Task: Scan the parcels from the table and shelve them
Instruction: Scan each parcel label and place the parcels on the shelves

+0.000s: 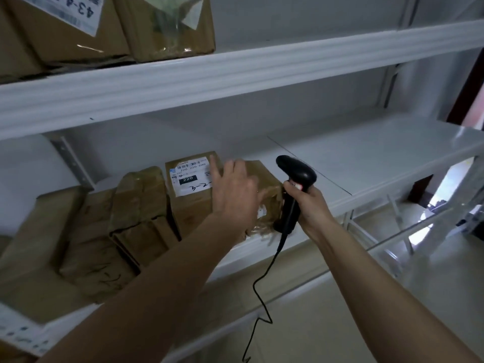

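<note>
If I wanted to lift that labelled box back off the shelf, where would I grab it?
Probably by the right and front edges of the labelled box, coming from the open aisle side. Another parcel stands close against its left, while the shelf to its right lies bare. The left hand already rests on top there.

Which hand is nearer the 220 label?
Left. The left hand lies on the parcel beside the 220 label; the right hand grips the scanner farther right.

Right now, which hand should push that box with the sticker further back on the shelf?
The left hand, probably. Its straight fingers already rest on the labelled parcel on the shelf. The right hand is busy gripping the black scanner beside the parcel.
</note>
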Tool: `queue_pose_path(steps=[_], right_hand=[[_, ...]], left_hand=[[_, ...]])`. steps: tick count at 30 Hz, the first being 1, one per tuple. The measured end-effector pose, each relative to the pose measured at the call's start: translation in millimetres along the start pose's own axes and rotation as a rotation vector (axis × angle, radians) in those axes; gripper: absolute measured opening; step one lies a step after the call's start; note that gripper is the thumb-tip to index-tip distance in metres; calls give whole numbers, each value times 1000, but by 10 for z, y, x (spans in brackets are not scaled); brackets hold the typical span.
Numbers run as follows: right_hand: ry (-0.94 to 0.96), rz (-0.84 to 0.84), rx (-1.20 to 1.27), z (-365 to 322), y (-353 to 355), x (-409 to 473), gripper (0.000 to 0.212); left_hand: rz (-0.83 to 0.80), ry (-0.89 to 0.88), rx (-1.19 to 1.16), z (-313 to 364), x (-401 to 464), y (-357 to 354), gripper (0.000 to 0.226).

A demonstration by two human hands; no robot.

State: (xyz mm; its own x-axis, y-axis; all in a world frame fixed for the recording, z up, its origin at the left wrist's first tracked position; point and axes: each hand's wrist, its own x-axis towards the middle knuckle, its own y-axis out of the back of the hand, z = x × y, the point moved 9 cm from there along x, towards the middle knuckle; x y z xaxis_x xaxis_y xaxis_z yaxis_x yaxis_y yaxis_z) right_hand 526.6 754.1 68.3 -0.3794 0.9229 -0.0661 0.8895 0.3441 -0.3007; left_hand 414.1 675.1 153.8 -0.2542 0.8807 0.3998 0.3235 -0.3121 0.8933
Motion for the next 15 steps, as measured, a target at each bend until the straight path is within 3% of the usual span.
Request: queue_pose_path(steps=[8, 13, 15], right_hand=[[-16, 2, -53, 91, -78, 4, 14], [100, 77, -120, -89, -9, -206, 19], [114, 35, -151, -145, -93, -314, 21]], left_hand=[[-42, 10, 69, -27, -15, -28, 43], [334, 33, -315, -152, -214, 211, 16], [407, 82, -438, -279, -339, 344, 10]])
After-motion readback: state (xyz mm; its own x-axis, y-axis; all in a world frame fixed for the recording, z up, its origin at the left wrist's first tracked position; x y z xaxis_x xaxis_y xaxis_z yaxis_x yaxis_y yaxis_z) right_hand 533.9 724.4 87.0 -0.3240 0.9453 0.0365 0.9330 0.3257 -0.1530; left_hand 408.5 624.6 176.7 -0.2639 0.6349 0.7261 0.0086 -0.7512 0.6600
